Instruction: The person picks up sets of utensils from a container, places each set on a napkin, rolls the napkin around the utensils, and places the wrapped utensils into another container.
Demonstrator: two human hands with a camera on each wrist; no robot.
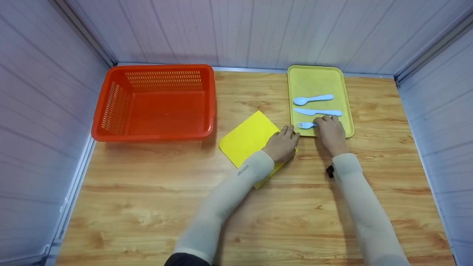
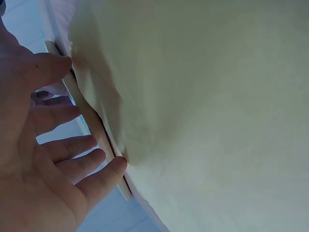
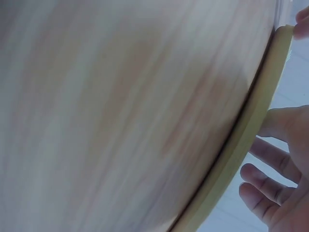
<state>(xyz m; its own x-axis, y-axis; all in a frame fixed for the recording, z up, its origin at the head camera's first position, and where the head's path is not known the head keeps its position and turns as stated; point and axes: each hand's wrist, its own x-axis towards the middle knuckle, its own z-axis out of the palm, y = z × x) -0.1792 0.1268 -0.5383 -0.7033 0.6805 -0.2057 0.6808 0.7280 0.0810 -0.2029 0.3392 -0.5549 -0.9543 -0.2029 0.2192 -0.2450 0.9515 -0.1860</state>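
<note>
From the head-worn camera: two bare hands work at a wooden table [image 1: 147, 207]. The right hand [image 1: 330, 136] is over the near edge of a yellow tray [image 1: 316, 79], its fingers at the handle of a light blue fork [image 1: 305, 125]. The fork lies in the tray, its prongs pointing left from under those fingers. Just beyond the fingers lies a matching knife [image 1: 317, 112]; farther ahead of the hand, a spoon [image 1: 313, 99]. The left hand [image 1: 281, 145] reaches across the right part of a flat yellow sheet [image 1: 247, 135], fingertips at the tray's near left corner. Most of the sheet spreads to the left of that hand. Well to its left, and farther ahead, stands a red basket [image 1: 155, 138].

From the left wrist: the palm side shows, hidden from above. The fingers are slack and slightly spread, gripping nothing, beside the edge of a pale surface too washed out to identify.

From the right wrist: the thumb meets the tray's rim, and the other fingers are loosely bent beyond it. The fork is out of sight here, so whether the hand pinches it or merely touches it, I cannot tell. Other fingertips show at the rim's upper end.
</note>
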